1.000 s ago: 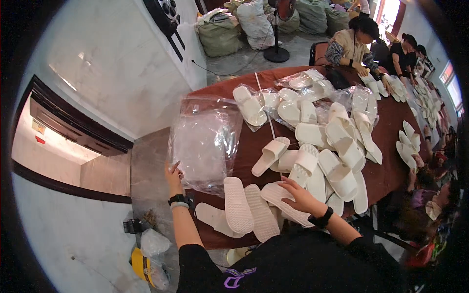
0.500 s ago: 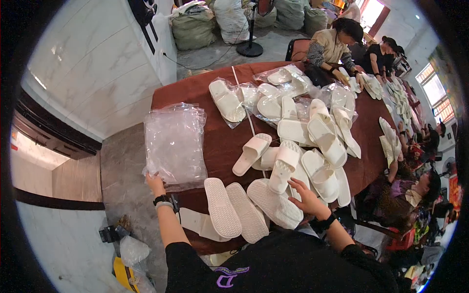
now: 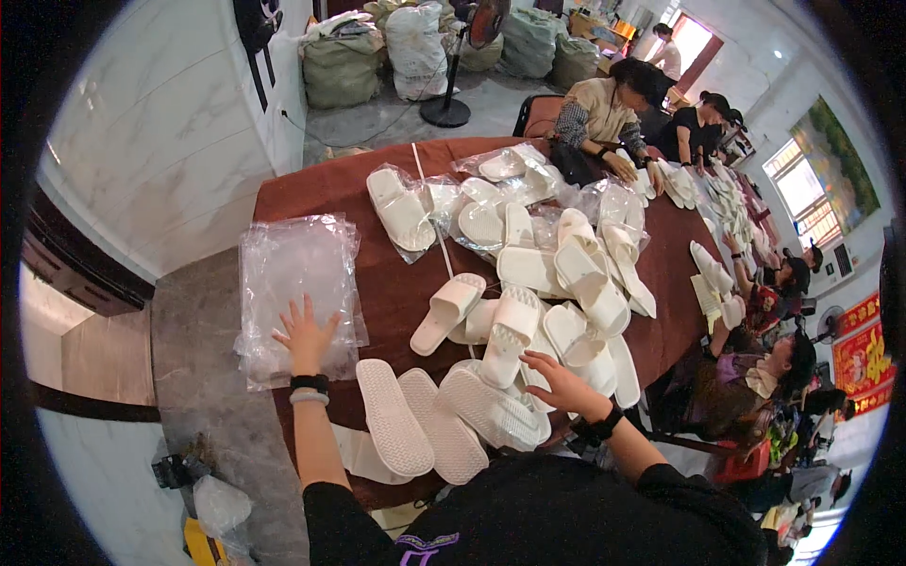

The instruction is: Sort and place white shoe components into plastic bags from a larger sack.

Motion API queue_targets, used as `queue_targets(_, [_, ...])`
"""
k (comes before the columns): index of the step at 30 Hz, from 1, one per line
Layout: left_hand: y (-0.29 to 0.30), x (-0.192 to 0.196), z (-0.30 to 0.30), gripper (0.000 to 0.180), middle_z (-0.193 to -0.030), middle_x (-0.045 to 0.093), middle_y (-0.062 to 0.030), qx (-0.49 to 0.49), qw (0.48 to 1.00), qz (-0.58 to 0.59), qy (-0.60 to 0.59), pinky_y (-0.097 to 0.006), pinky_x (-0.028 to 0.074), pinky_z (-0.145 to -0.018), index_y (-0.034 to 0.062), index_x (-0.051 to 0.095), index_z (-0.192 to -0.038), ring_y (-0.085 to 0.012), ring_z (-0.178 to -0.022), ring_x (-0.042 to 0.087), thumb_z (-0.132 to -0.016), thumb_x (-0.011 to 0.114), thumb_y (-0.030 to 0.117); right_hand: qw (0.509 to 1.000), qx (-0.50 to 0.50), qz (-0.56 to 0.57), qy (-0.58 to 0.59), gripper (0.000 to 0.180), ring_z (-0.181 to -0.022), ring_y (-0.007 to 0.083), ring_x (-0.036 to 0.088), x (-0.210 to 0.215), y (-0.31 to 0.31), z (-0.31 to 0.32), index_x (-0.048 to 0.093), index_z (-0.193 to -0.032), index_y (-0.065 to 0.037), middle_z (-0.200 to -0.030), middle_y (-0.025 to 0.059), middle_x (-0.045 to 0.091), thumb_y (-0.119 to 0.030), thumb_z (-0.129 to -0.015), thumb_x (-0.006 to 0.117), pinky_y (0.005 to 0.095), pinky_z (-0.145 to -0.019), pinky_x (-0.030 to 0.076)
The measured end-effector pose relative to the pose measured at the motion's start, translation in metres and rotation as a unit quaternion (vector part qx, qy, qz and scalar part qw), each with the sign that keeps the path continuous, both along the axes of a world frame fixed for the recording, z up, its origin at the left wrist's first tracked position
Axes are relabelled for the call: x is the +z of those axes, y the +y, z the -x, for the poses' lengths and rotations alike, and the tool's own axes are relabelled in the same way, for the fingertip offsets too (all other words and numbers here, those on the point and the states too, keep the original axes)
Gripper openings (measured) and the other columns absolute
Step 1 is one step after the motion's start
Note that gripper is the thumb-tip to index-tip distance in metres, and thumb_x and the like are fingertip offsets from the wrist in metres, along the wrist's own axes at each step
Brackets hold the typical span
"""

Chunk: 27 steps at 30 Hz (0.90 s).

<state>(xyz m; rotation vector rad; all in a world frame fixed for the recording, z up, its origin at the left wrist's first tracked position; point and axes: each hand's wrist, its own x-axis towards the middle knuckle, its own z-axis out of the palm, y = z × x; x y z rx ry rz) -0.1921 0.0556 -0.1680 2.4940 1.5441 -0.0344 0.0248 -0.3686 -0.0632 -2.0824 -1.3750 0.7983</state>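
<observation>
My left hand [image 3: 307, 338] lies with fingers spread on a stack of clear plastic bags [image 3: 293, 255] at the table's left edge. Over the slippers near me is my right hand [image 3: 564, 385], its fingers stretched out and next to a white slipper [image 3: 511, 330] with a patterned strap. Whether it touches that slipper I cannot tell. Closest to me, several white slippers lie sole up, one textured sole [image 3: 394, 417] pointing toward the bags. To the right spreads a heap of loose white slippers [image 3: 595, 302].
Bagged slippers [image 3: 401, 212] lie along the far part of the brown-covered table [image 3: 401, 302]. A co-worker [image 3: 604, 118] handles slippers at the far side; more people sit along the right. Behind stand a fan [image 3: 445, 111] and large sacks [image 3: 344, 71].
My left hand has moved from the near left corner of the bag stack onto its top, fingers now spread. My right hand stays over the slippers. The whole view has shifted.
</observation>
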Motion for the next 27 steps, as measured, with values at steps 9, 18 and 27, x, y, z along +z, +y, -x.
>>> queue_targets(9, [-0.030, -0.078, 0.013, 0.098, -0.154, 0.006, -0.0116, 0.076, 0.996, 0.018, 0.049, -0.076, 0.013, -0.096, 0.0234, 0.020, -0.147, -0.0384, -0.140, 0.006, -0.070, 0.056, 0.071, 0.996, -0.085, 0.021, 0.002, 0.055, -0.118, 0.0341, 0.046, 0.009, -0.046, -0.024, 0.038, -0.135, -0.005, -0.130, 0.0189, 0.045, -0.019, -0.086, 0.062, 0.0388, -0.099, 0.039])
queue_targets(18, [0.023, -0.096, 0.036, 0.070, -0.145, 0.027, -0.0180, 0.040, 0.995, 0.052, -0.069, -0.063, 0.023, -0.101, 0.0132, 0.037, -0.138, -0.0379, -0.133, 0.025, -0.084, 0.053, 0.053, 0.977, -0.214, 0.011, 0.000, 0.056, -0.105, 0.0298, 0.057, -0.037, -0.108, -0.118, 0.041, -0.132, -0.005, -0.124, 0.0188, 0.051, -0.026, -0.085, 0.063, 0.0379, -0.090, 0.046])
queue_targets(27, [-0.150, -0.049, 0.017, 0.061, -0.129, 0.046, -0.0248, -0.111, 0.935, 0.161, -0.295, -0.045, 0.032, -0.103, -0.0044, 0.046, -0.126, -0.0390, -0.121, 0.042, -0.079, 0.068, 0.027, 0.918, -0.386, -0.085, -0.042, 0.057, -0.108, 0.0341, 0.056, -0.071, -0.138, -0.290, 0.052, -0.123, 0.002, -0.116, 0.0231, 0.058, -0.027, -0.076, 0.066, 0.0378, -0.089, 0.046])
